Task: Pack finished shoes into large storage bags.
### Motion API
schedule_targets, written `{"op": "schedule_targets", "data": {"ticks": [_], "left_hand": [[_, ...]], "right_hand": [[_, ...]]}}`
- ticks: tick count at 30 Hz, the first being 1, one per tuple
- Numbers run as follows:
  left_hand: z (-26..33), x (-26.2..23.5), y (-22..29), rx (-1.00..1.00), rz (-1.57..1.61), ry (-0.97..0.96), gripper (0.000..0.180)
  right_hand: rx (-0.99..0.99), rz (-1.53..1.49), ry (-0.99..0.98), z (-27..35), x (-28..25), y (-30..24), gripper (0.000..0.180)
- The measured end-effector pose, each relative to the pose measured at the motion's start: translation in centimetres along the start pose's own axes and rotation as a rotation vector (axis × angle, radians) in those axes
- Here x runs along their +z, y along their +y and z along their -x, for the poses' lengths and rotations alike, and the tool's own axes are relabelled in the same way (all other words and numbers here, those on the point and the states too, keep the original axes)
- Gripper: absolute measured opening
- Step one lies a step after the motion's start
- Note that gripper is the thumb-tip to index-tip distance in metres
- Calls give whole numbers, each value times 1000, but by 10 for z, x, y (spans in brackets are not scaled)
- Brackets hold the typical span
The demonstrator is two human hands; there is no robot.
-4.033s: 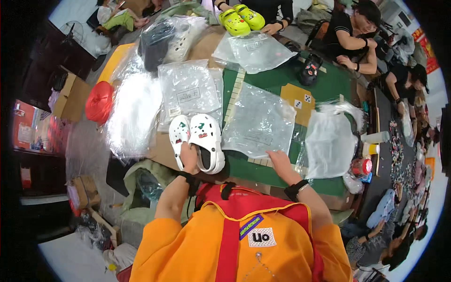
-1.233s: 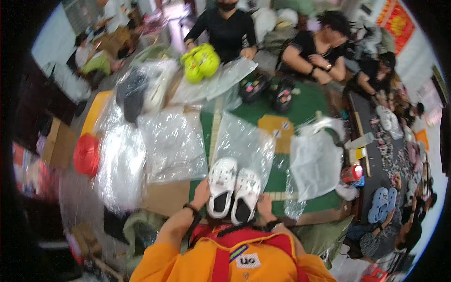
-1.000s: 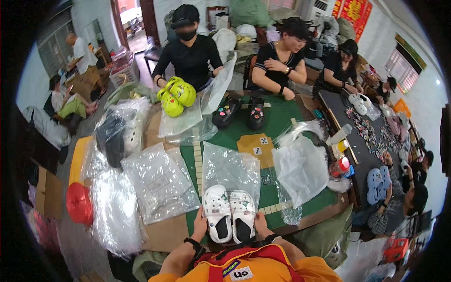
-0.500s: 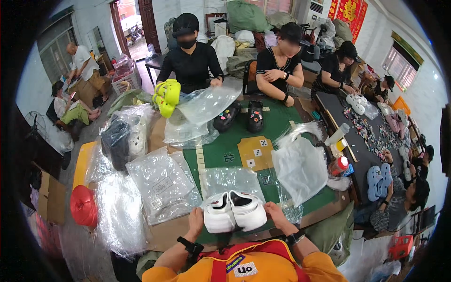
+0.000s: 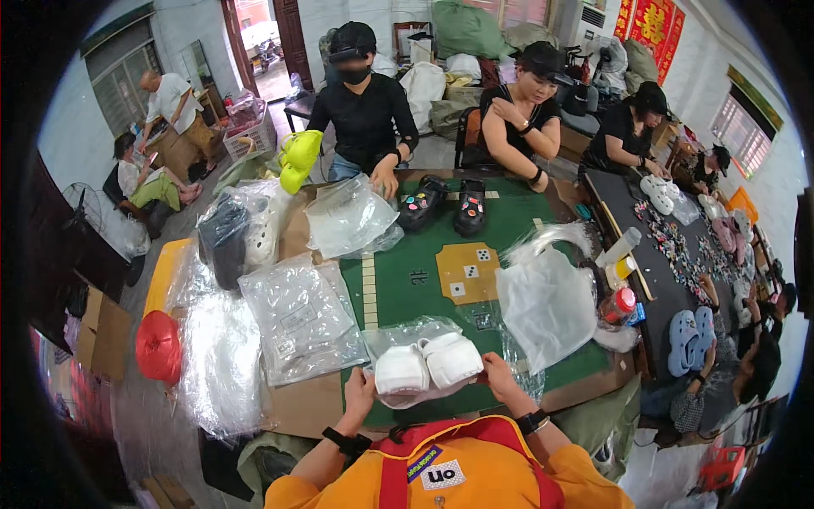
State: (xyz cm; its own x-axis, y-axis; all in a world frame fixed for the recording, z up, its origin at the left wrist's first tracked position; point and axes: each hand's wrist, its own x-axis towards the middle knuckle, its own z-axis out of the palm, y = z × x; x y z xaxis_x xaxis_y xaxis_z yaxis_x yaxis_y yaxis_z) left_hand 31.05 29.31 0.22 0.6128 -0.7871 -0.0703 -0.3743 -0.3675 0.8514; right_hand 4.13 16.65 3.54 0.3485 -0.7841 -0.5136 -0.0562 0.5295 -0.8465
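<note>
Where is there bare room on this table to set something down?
Bare green tabletop lies between the pale strip and yellow panel, and right of the black clogs. Crowded: the left side, under clear bags, and the near middle, where white clogs are between left hand and right hand.

Near are two white rounded clogs (image 5: 402, 371); far, two black clogs with colourful charms (image 5: 471, 212); far left, two lime-green clogs (image 5: 298, 156). At right are two pale-blue clogs (image 5: 683, 341) and one round red-lidded jar (image 5: 619, 304).
</note>
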Motion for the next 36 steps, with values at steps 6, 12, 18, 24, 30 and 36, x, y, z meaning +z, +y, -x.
{"op": "schedule_targets", "data": {"ticks": [6, 12, 18, 24, 30, 36], "left_hand": [[-1, -15, 11, -151, 452, -111, 13], [-12, -41, 62, -240, 668, -7, 7], [-69, -71, 113, -4, 756, 25, 14], [-108, -74, 171, 302, 913, 53, 11], [-90, -50, 70, -79, 788, 149, 11], [-33, -3, -68, -496, 635, 123, 16]], "right_hand": [[-4, -160, -192, -2, -20, -9, 11], [26, -349, -364, 13, -9, -52, 11], [-246, -264, -255, -3, -5, -119, 12], [-510, -253, -242, -4, 1, -173, 7], [-260, -38, -145, -11, 5, -94, 20], [248, -20, -76, -29, 0, 77, 36]]}}
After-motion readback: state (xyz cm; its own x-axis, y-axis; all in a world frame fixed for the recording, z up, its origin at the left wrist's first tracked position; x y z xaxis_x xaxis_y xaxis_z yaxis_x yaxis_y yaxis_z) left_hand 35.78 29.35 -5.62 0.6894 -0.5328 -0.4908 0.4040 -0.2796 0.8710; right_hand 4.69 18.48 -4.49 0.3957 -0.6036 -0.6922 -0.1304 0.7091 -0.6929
